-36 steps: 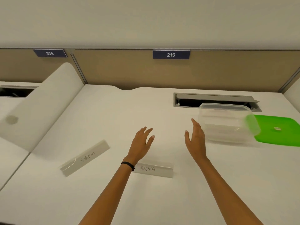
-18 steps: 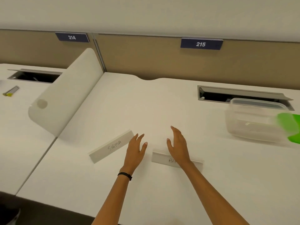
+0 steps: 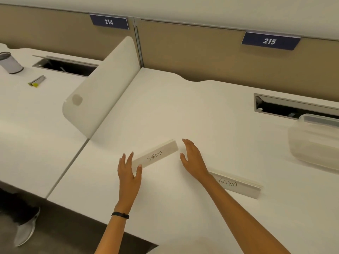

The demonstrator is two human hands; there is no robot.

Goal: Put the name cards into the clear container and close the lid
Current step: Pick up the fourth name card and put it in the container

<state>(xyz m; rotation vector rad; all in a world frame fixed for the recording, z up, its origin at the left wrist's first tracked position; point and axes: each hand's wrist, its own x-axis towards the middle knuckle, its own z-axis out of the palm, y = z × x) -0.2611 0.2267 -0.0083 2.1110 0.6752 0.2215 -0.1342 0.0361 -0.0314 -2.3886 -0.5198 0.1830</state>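
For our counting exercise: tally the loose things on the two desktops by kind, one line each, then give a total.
Name cards: 2, SIGMA card and ALPHA card
Clear container: 1
Cup: 1
Small silver and yellow item: 1
Total: 5

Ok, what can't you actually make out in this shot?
Head view only:
- Clear plastic container: right side cut off by the frame edge; lid not in view.
- White ALPHA name card: left end hidden behind the right forearm.
- White SIGMA name card: left hand covers its near end; contact unclear.
- Right hand: contact with the SIGMA card unclear.
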